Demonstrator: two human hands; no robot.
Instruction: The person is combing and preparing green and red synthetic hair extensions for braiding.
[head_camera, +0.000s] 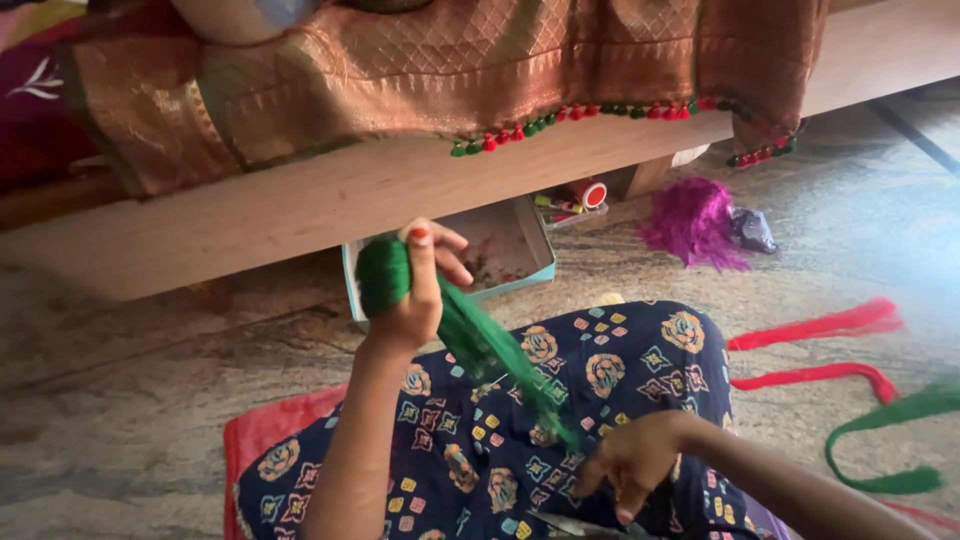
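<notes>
Left hand (415, 290) fisted tight around green thread bundle (470, 335), raised; right hand (630, 460) pinches its lower end, fingers curled, over floral lap (600, 370).

1. Daylight from the far right; the floor (880, 200) past the right hand (635, 465) is washed out and bluish.
2. Dim toward the left hand's (410, 290) side; a shadow band lies under the wooden ledge (300, 215) just above it.
3. Soft overall, compression smear on the stone floor.
4. Right hand motion-blurred, fingers indistinct; green thread bundle (480, 345) between the hands is streaky.
5. Gold sheen on the draped fabric (450, 60) above, no hard glare.
6. Ledge runs slanted, slight wide-angle stretch at the edges.
</notes>
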